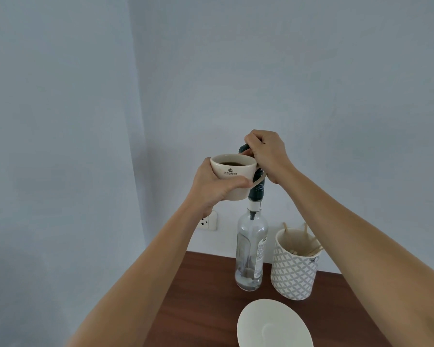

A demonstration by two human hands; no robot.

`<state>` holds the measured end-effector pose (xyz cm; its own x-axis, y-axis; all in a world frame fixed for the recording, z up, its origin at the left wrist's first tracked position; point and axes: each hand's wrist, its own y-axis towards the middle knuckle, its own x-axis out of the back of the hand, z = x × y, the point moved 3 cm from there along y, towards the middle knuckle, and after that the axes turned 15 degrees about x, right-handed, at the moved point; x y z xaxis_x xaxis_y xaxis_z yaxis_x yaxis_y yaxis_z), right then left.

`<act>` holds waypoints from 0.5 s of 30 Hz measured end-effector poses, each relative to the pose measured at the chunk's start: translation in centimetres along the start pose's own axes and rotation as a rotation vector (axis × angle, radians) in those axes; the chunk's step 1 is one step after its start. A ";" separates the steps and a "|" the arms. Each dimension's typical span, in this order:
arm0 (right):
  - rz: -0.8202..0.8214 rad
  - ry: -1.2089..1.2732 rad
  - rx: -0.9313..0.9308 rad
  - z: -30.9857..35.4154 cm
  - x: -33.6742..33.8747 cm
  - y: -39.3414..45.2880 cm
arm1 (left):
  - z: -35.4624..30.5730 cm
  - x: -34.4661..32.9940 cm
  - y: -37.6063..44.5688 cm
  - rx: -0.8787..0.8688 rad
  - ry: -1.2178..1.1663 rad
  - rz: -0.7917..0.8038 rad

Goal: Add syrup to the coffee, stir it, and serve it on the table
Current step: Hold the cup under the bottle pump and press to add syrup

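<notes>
My left hand [214,187] holds a cream coffee cup [232,172] up in the air, with dark coffee showing inside it. The cup sits right under the dark green spout of the pump [244,147] on a clear glass syrup bottle [251,254], which stands on the wooden table [201,296]. My right hand [267,154] is closed over the top of the pump, hiding its head. The bottle looks nearly empty, with a little liquid at the bottom.
A patterned grey-and-white holder [295,274] with several wooden stir sticks stands right of the bottle. A white saucer [273,324] lies at the table's near edge. A wall socket [207,221] is behind my left wrist. Pale walls meet in a corner on the left.
</notes>
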<state>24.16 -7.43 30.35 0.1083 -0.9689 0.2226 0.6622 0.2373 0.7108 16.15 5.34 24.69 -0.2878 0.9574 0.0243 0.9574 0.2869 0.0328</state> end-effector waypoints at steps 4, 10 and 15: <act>0.003 -0.009 0.003 0.1 0.0 0.0 | 0.0 0.0 0.1 0.004 -0.002 -0.005; 0.032 -0.026 0.005 0.0 0.0 0.1 | 0.1 -0.1 0.3 0.005 -0.004 0.023; 0.058 -0.043 0.024 0.7 0.5 0.6 | -0.6 -0.2 0.3 -0.008 -0.006 0.031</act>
<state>24.07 -7.67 31.39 0.1137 -0.9495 0.2923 0.6376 0.2954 0.7115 16.50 5.20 25.25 -0.2580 0.9659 0.0197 0.9656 0.2571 0.0402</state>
